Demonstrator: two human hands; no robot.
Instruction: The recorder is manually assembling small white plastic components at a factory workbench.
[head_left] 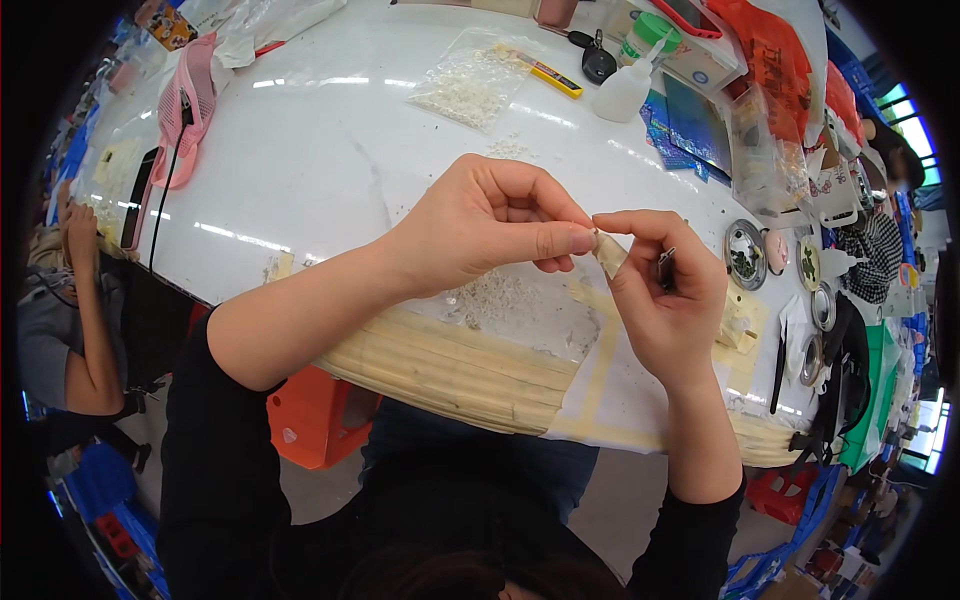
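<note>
Above the near part of the white table, my left hand (470, 228) is closed in a pinch, thumb against forefinger. What lies between those fingertips is too small to name. Touching or nearly touching them are the fingertips of my right hand (680, 310), also closed. A beige, tape-like piece (609, 254) covers or sits at its thumb tip; I cannot tell which. A small dark metal object (667, 262) shows among its curled fingers, mostly hidden. Below my hands lies a scatter of tiny whitish bits (495, 297).
Beyond my hands lie a clear bag of whitish pieces (465, 88), a yellow cutter knife (552, 76) and a white squeeze bottle (622, 92). Round metal dishes (745, 255) stand at right. Beige tape covers the table's near edge (450, 365). Another person (85, 320) sits at left.
</note>
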